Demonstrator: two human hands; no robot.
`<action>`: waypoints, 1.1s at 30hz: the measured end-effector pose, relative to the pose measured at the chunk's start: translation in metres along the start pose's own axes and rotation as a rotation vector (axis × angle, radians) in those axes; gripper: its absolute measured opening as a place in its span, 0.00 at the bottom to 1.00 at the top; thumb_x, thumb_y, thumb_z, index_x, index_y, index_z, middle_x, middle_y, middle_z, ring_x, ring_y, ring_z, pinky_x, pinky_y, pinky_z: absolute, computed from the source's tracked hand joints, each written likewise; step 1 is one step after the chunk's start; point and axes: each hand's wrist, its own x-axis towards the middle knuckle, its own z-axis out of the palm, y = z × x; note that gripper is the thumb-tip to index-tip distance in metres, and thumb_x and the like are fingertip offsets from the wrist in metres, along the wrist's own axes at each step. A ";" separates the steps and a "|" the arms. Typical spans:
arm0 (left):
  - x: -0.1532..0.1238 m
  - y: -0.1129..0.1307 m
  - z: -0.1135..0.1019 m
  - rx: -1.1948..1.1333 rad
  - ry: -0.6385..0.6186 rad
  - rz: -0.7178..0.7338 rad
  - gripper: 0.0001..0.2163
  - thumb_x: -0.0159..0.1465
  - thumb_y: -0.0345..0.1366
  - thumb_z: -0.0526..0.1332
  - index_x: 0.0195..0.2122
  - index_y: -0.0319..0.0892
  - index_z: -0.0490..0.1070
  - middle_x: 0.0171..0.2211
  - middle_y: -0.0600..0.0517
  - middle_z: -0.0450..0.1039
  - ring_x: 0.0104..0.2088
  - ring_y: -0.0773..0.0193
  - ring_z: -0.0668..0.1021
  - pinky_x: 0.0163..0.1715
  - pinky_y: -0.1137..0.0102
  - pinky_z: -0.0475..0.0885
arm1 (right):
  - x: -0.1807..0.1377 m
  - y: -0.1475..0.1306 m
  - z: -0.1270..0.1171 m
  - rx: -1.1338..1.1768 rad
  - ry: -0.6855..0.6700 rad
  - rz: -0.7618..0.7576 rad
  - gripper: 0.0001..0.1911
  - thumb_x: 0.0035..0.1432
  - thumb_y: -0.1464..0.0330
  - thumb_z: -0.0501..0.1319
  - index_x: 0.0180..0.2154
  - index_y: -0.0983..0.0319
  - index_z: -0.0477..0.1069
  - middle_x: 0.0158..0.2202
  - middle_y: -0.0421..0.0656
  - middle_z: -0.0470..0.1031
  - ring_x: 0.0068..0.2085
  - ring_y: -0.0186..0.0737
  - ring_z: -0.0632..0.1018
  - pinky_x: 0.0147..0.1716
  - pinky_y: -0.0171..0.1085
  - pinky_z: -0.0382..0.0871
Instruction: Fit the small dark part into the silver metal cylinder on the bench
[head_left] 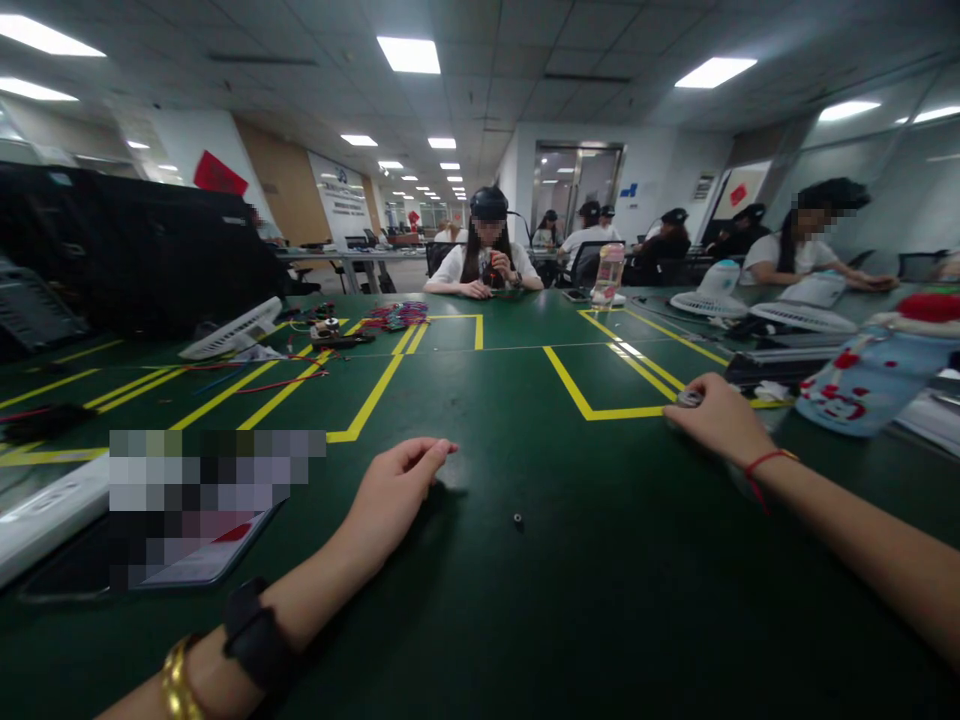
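Observation:
My left hand (394, 490) is just above the green table, its thumb and index finger pinched together. Something tiny and reddish shows at the tips, too small to name. On the right, my right hand (716, 415) reaches to the yellow tape line with its fingers closed around a small round silvery piece (688, 398), partly covered by the fingers. Between the hands, nearer to me, a small dark cylindrical part (517, 520) with a light centre stands on the table.
At the left lie a phone (225, 550) and a white power strip (52, 515). Wires (397, 316) and a white fan (232, 330) are farther back. A blue cartoon container (862, 385) stands right of my right hand. Across the table sits a person (484, 255) near a pink bottle (609, 275).

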 end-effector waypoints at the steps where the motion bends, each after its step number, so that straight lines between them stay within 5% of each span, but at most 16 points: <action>1: 0.000 -0.001 0.001 -0.011 -0.001 0.002 0.21 0.58 0.52 0.55 0.40 0.42 0.75 0.21 0.55 0.67 0.23 0.65 0.67 0.23 0.72 0.59 | 0.004 0.007 0.000 -0.036 -0.017 0.037 0.25 0.42 0.54 0.61 0.40 0.64 0.66 0.37 0.53 0.72 0.36 0.50 0.73 0.33 0.45 0.66; 4: -0.001 -0.001 0.003 -0.008 -0.004 0.009 0.20 0.58 0.52 0.56 0.39 0.42 0.75 0.24 0.53 0.70 0.25 0.64 0.68 0.25 0.72 0.60 | -0.007 -0.001 0.001 -0.145 0.107 -0.054 0.34 0.42 0.50 0.60 0.47 0.65 0.65 0.45 0.58 0.69 0.45 0.60 0.70 0.39 0.54 0.62; 7: -0.002 0.001 0.005 0.012 0.018 0.018 0.19 0.58 0.51 0.55 0.38 0.42 0.76 0.26 0.52 0.72 0.26 0.63 0.69 0.26 0.71 0.61 | -0.049 -0.044 0.003 -0.150 0.251 -0.422 0.34 0.49 0.52 0.58 0.54 0.62 0.62 0.55 0.56 0.62 0.55 0.62 0.61 0.48 0.58 0.54; 11: -0.002 0.000 0.005 0.028 0.027 0.045 0.19 0.58 0.51 0.55 0.37 0.42 0.76 0.28 0.51 0.74 0.29 0.61 0.71 0.28 0.71 0.62 | -0.120 -0.105 0.012 0.048 -0.140 -0.890 0.24 0.57 0.59 0.55 0.56 0.50 0.62 0.60 0.43 0.58 0.57 0.52 0.60 0.51 0.53 0.52; 14: -0.002 -0.002 0.005 0.033 0.013 0.043 0.18 0.58 0.51 0.56 0.37 0.43 0.76 0.28 0.52 0.74 0.28 0.62 0.71 0.28 0.71 0.62 | -0.146 -0.123 0.016 0.095 -0.281 -0.996 0.11 0.57 0.63 0.57 0.41 0.45 0.73 0.56 0.35 0.64 0.57 0.50 0.59 0.52 0.54 0.50; 17: -0.002 -0.002 0.004 0.043 0.002 0.037 0.18 0.58 0.50 0.55 0.38 0.43 0.76 0.29 0.52 0.74 0.28 0.62 0.71 0.27 0.70 0.62 | -0.130 -0.112 0.013 0.069 -0.182 -0.882 0.09 0.57 0.63 0.56 0.34 0.48 0.76 0.51 0.36 0.69 0.55 0.49 0.61 0.50 0.53 0.50; 24: -0.004 0.003 0.005 0.063 0.013 0.059 0.17 0.59 0.49 0.55 0.36 0.42 0.77 0.29 0.50 0.75 0.30 0.59 0.73 0.29 0.69 0.63 | -0.035 -0.043 -0.018 -0.289 0.326 -0.373 0.19 0.57 0.59 0.50 0.33 0.61 0.76 0.48 0.51 0.68 0.51 0.57 0.60 0.45 0.55 0.48; 29: -0.004 0.004 0.005 0.064 0.007 0.047 0.17 0.59 0.49 0.55 0.35 0.43 0.77 0.28 0.51 0.75 0.28 0.60 0.72 0.27 0.70 0.62 | -0.016 -0.021 -0.030 -0.430 0.204 -0.136 0.18 0.54 0.58 0.50 0.28 0.60 0.74 0.39 0.50 0.73 0.43 0.53 0.65 0.41 0.56 0.45; 33: -0.004 0.003 0.004 0.059 -0.010 0.039 0.16 0.59 0.49 0.56 0.35 0.44 0.77 0.28 0.53 0.74 0.27 0.62 0.71 0.27 0.71 0.61 | -0.012 -0.019 -0.033 -0.418 0.186 -0.121 0.19 0.53 0.57 0.49 0.29 0.59 0.74 0.41 0.50 0.73 0.44 0.53 0.65 0.40 0.55 0.44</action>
